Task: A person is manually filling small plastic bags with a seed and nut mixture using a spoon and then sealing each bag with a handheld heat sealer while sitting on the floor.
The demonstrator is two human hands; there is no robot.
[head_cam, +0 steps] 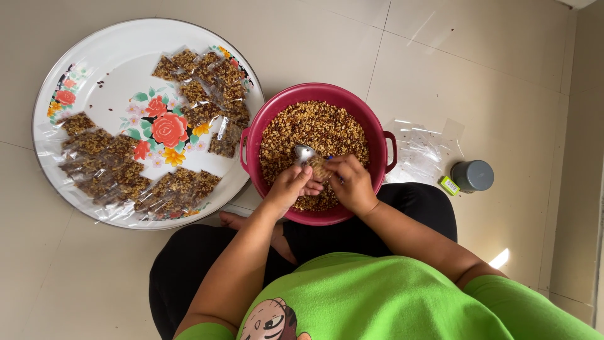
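While both hands met over the red bowl (254,135) of nut-and-seed mix (314,129), the left hand (288,187) pinched a small clear packet (319,169) by its mouth, fingers curled round it and half hiding it. Beside it, the right hand (352,184) was clenched on the handle of a metal spoon (305,153), whose shiny bowl lay on the mix just above the packet. That packet looked thin, soft and slippery; it would likely sag once loaded, so the open rim seemed the place to hold it, lightly, leaving the mouth open. Loose bits looked light and ready to spill off the spoon. To the left sat a round flowered tray (110,56) lined with filled packets (179,186) in rows. To the right lay empty clear bags (421,151) on the tiled floor (478,63), with a grey lidded jar (473,175) and a small green object (449,185) touching it.
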